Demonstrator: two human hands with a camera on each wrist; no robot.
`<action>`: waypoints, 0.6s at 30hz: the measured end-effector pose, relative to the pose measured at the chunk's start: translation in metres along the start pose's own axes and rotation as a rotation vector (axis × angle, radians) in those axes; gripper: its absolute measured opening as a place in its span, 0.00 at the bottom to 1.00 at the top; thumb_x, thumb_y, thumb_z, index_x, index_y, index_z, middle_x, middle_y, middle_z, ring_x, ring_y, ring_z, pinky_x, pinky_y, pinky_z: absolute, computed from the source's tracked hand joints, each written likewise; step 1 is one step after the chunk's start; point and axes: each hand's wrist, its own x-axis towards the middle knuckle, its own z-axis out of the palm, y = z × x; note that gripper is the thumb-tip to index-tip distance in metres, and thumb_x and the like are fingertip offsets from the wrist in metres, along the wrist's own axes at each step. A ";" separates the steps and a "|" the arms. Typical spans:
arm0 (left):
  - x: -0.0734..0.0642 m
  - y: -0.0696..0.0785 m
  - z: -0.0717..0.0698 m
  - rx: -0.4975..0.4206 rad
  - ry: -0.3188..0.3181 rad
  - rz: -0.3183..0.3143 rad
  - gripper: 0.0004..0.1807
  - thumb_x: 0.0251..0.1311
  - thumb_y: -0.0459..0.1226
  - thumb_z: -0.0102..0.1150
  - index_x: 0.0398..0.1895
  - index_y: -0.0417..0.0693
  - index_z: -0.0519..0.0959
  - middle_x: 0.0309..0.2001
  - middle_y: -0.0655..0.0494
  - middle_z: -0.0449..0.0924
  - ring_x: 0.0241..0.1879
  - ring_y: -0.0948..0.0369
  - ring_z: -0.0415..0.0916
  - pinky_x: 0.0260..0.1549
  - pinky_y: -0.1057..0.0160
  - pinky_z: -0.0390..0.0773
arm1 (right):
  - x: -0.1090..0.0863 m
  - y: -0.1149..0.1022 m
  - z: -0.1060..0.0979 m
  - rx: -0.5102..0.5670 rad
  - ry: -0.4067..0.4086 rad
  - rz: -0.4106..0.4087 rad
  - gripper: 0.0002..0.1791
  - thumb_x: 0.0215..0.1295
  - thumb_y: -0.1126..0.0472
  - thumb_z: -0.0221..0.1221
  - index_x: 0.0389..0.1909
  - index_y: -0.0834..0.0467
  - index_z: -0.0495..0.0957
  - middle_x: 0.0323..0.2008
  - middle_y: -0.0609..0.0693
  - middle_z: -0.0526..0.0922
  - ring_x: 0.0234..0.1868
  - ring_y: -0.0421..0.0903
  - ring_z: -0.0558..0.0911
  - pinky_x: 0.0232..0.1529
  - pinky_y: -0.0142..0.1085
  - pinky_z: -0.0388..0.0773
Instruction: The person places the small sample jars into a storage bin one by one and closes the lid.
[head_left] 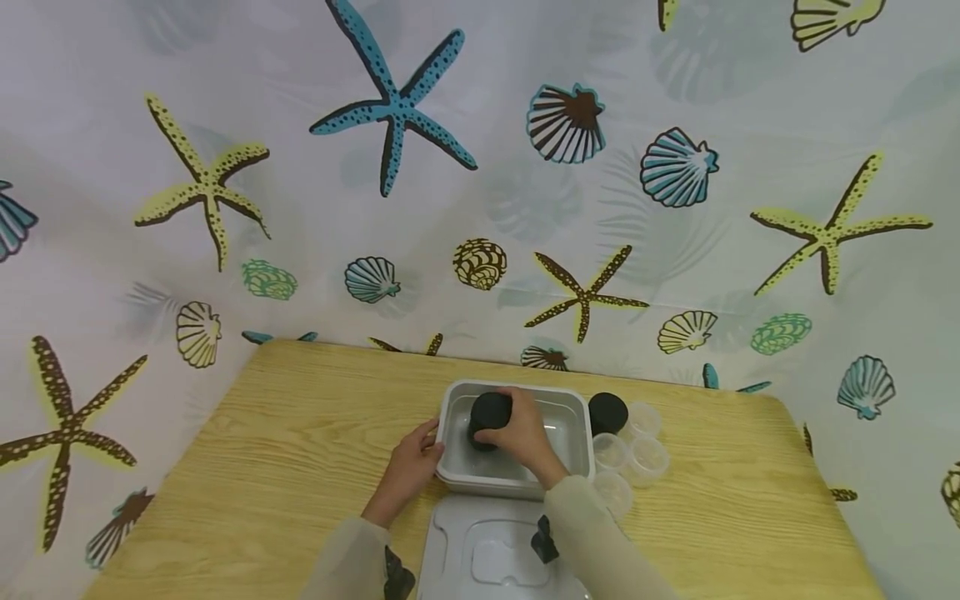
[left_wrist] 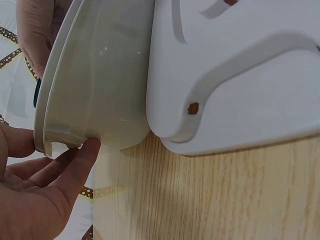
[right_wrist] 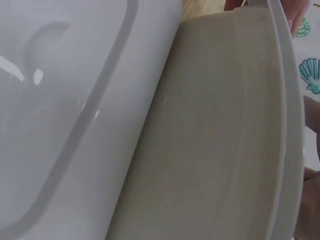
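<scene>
A light grey rectangular plastic bin [head_left: 487,485] stands on the table with its open top up. My left hand [head_left: 411,461] holds the bin's left end; in the left wrist view its thumb lies at the rim and its fingers [left_wrist: 75,170] reach underneath. Inside the bin's left half, my right hand [head_left: 525,429] grips a black cylindrical container [head_left: 489,412], thumb on the near side and fingers over the far side. In the right wrist view the bin's wall [right_wrist: 200,120] hides most of that hand and all of the container.
A white lid [head_left: 510,550] with moulded grooves lies right in front of the bin. Beside the bin's right end stand another black container [head_left: 607,412] and several clear plastic cups [head_left: 648,457]. A shell-and-starfish patterned curtain [head_left: 450,225] rises behind the wooden table [head_left: 315,433].
</scene>
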 end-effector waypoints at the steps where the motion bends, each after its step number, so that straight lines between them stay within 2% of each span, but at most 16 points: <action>1: 0.000 0.001 -0.001 0.000 0.001 0.000 0.25 0.67 0.30 0.46 0.67 0.35 0.63 0.55 0.31 0.75 0.47 0.48 0.80 0.33 0.63 0.81 | 0.000 0.000 0.001 -0.005 -0.004 -0.006 0.42 0.42 0.62 0.75 0.59 0.68 0.67 0.58 0.67 0.71 0.60 0.62 0.70 0.62 0.54 0.67; 6: -0.001 0.002 -0.002 0.002 -0.002 0.009 0.25 0.67 0.30 0.46 0.67 0.34 0.63 0.55 0.31 0.75 0.46 0.48 0.80 0.31 0.63 0.80 | 0.004 -0.002 0.007 -0.019 -0.025 0.003 0.43 0.42 0.62 0.75 0.60 0.68 0.66 0.59 0.67 0.70 0.61 0.62 0.69 0.64 0.54 0.65; 13: -0.001 0.000 -0.002 0.006 -0.013 0.003 0.26 0.67 0.30 0.46 0.68 0.34 0.61 0.56 0.31 0.74 0.51 0.46 0.78 0.40 0.58 0.82 | 0.010 -0.002 0.015 -0.013 -0.027 0.006 0.43 0.42 0.62 0.75 0.61 0.68 0.66 0.59 0.67 0.70 0.61 0.62 0.70 0.64 0.53 0.66; 18: -0.001 0.001 -0.002 0.000 -0.012 -0.001 0.25 0.67 0.30 0.45 0.68 0.34 0.61 0.56 0.31 0.74 0.50 0.46 0.78 0.37 0.59 0.82 | 0.011 0.000 0.018 -0.024 -0.017 -0.002 0.43 0.41 0.62 0.75 0.60 0.69 0.66 0.58 0.67 0.71 0.60 0.62 0.71 0.63 0.53 0.66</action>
